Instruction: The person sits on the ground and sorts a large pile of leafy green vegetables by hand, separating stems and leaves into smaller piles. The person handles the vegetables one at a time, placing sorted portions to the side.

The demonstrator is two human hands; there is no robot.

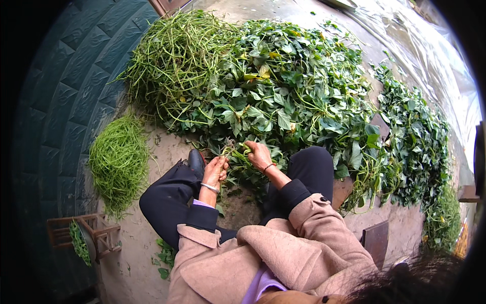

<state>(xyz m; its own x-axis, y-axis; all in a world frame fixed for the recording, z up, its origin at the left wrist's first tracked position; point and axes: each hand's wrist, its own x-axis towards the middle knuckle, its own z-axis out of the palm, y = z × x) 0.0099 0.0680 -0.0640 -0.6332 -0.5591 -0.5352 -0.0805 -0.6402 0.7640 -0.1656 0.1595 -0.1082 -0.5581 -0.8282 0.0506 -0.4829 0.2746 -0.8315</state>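
Observation:
My left hand [215, 171], with a silver bangle at the wrist, is closed round a few plant stems [224, 153] in front of my knees. Just to its right, my right hand [259, 156], a red cord at its wrist, pinches a green stem [245, 147]. The two hands are a short way apart. Beyond them spreads a big heap of leafy green vines [298, 81], its near edge reaching under my hands. Next to that heap, at the far left, lies a tangled pile of bare stems [177, 61].
Left of my legs is a smaller pile of thin green stems [119, 162]. A wooden stool [104, 233] lies nearer at the left, by a dark panelled wall [66, 111]. More leafy vines [415, 142] line the right, beside clear plastic sheeting [420, 50]. Loose leaves [164, 256] lie on the floor.

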